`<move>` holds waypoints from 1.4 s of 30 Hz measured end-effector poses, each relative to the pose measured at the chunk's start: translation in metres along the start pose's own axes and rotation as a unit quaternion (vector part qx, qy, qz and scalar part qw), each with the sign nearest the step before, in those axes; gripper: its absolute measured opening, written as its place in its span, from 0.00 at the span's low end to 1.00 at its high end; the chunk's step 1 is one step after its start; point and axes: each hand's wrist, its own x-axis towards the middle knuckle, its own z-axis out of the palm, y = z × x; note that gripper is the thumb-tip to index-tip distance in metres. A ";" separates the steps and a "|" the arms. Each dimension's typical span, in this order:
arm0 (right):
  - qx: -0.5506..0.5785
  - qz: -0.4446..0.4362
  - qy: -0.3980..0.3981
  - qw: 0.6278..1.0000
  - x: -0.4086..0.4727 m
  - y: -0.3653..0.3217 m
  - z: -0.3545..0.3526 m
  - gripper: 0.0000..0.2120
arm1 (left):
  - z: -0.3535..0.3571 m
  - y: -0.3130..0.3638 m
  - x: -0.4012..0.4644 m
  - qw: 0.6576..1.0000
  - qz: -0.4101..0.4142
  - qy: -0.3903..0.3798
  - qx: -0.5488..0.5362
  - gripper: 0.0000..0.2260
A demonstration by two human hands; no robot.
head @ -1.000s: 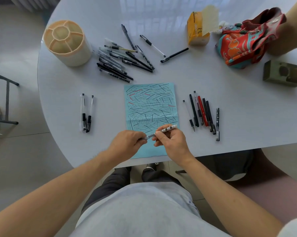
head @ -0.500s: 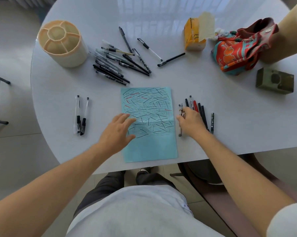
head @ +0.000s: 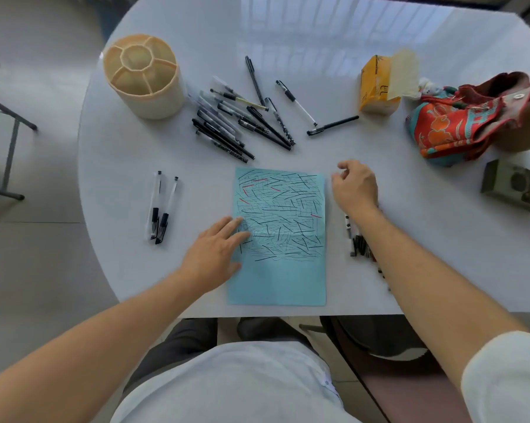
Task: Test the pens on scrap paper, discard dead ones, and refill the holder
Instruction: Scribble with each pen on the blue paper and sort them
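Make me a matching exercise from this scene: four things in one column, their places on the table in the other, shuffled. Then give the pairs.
Things
1. pen holder
2. two clear pens
3. yellow carton
4. left hand

Places
A. far right, beside the patterned cloth
B. resting on the blue paper's left edge
C. far left corner, standing upright
D. lying alone, left of the blue paper

Pairs: 1-C, 2-D, 3-A, 4-B

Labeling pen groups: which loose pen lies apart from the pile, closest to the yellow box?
The black capped pen, lying alone between the big pen pile and the yellow box, its end pointing toward the box. The others overlap or lie farther left.
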 end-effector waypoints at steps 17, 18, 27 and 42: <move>0.207 0.230 -0.071 0.948 0.109 -0.058 0.013 0.06 | -0.001 -0.001 -0.002 0.999 -0.013 -0.029 -0.022 0.36; 0.236 0.226 -0.063 0.943 0.094 -0.057 0.008 0.06 | -0.001 -0.001 -0.002 0.999 -0.013 -0.029 -0.022 0.36; 0.405 0.105 -0.194 0.887 -0.109 -0.020 0.001 0.06 | -0.020 0.008 -0.002 1.000 0.016 0.011 -0.013 0.33; 0.495 0.117 -0.186 0.840 -0.214 -0.014 0.012 0.11 | -0.021 0.050 -0.033 0.989 0.083 -0.027 -0.117 0.10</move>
